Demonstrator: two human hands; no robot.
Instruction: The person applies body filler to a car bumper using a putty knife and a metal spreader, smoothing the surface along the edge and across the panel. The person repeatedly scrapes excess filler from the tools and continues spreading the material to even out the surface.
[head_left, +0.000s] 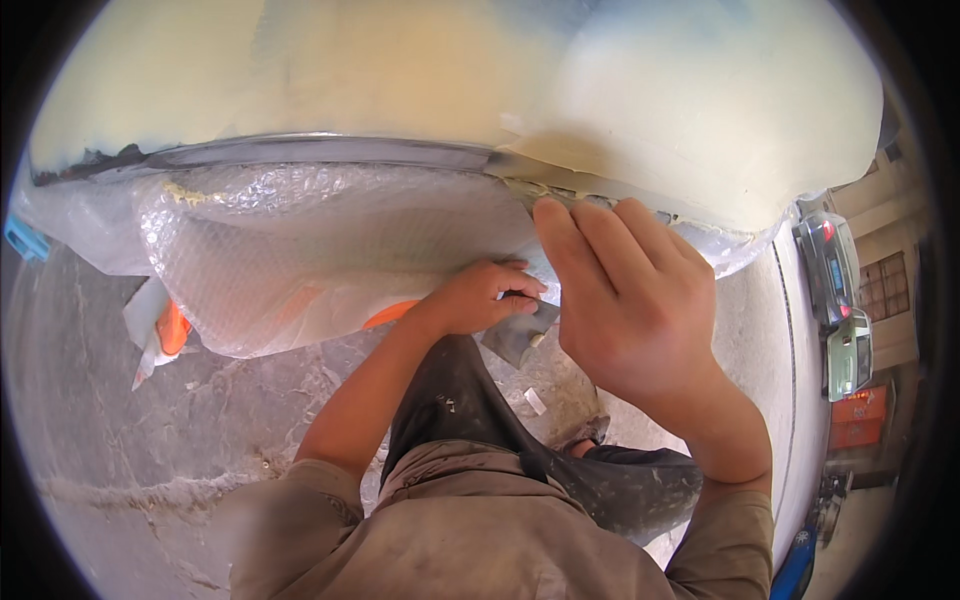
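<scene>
A large curved panel (420, 82) coated in cream-coloured filler spans the top of the view. My right hand (637, 300) is raised to its lower edge, fingers pinched on a thin, flexible putty spreader (536, 169) that lies against the panel. The fingers hide much of the spreader. Lower and to the left, my left hand (480, 296) holds a dark grey flat plate (519, 335) between thumb and fingers, with a smear of pale filler on it. Clear bubble wrap (315, 240) hangs beneath a bare grey strip (322, 152) along the panel's edge, close behind my left hand.
Orange pieces (172, 328) show under the wrap at the left, and a blue object (27, 238) sits at the far left rim. A white scrap (535, 400) lies on the stained concrete floor (225, 420). Parked cars (829, 262) stand off to the right.
</scene>
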